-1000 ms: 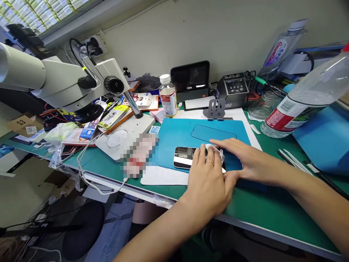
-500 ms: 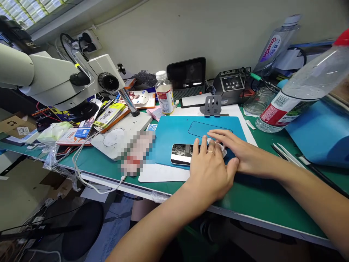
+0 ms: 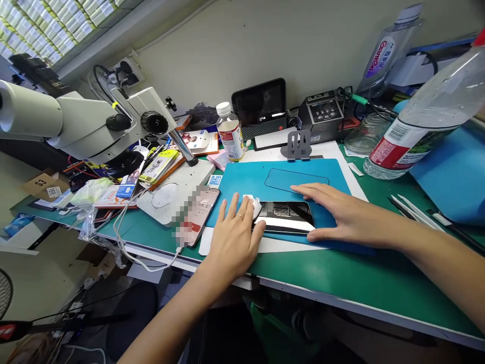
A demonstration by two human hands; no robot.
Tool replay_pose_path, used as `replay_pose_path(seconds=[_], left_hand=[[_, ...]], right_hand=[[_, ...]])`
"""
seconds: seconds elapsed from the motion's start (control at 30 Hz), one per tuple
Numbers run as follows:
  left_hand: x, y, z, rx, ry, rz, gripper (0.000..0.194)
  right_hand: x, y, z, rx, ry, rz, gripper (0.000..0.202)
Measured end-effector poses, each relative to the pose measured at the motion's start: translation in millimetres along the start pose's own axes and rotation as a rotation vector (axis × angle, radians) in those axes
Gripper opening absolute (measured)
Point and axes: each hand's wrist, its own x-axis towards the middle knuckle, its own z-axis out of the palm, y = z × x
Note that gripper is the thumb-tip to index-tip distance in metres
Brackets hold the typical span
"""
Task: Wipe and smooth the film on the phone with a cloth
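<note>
A phone [image 3: 286, 217] with a dark, reflective face lies flat on the blue mat [image 3: 242, 177]. My left hand [image 3: 237, 235] is at the phone's left end, pressing a crumpled white wipe [image 3: 253, 205] under its fingers. At the phone's right end my right hand [image 3: 333, 215] has thumb and fingers spread around the corner and holds nothing. Behind the phone, a phone-shaped outline [image 3: 297, 179] shows on the mat. Left of my left hand lies a second phone [image 3: 200, 215] with a lit screen, partly pixelated.
A microscope [image 3: 94, 121] stands at the left over its white base [image 3: 178, 187]. A small bottle [image 3: 230, 134], a dark display [image 3: 259, 106] and a grey stand [image 3: 298, 145] are at the back. A large bottle [image 3: 417, 121] and tweezers [image 3: 417, 212] are at the right.
My left hand has slid left with the white wipe, from the phone's right part to its left end. My right hand has parted from it and spread at the right end. The view has shifted slightly.
</note>
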Motion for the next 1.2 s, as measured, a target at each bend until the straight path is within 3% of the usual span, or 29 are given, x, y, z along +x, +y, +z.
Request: replay_pose_path(seconds=[0.1,0.33,0.5,0.63,0.87,1.07,1.2], left_hand=[[-17,-6,1.3,-0.002,0.017,-0.020,0.055],[-52,0,3.2,-0.061,0.004,-0.017,0.056],[-58,15,4.2,-0.084,-0.004,0.019,0.058],[-43,44,4.4,-0.152,-0.004,0.127,0.061],[-7,94,1.1,-0.177,0.038,0.222,0.067],[26,97,1.8,-0.135,0.018,0.194,0.067],[41,83,-0.3,-0.106,-0.002,0.182,0.064]], right_hand=[[0,2,0,-0.002,-0.002,-0.002,0.102],[0,9,3,0.004,0.026,-0.027,0.099],[2,7,3,0.004,0.012,-0.030,0.104],[1,7,2,0.067,0.018,-0.050,0.116],[-4,13,0,0.276,0.076,-0.011,0.109],[-5,15,0,0.303,0.089,-0.016,0.110],[-6,18,0,0.280,0.096,-0.022,0.111]])
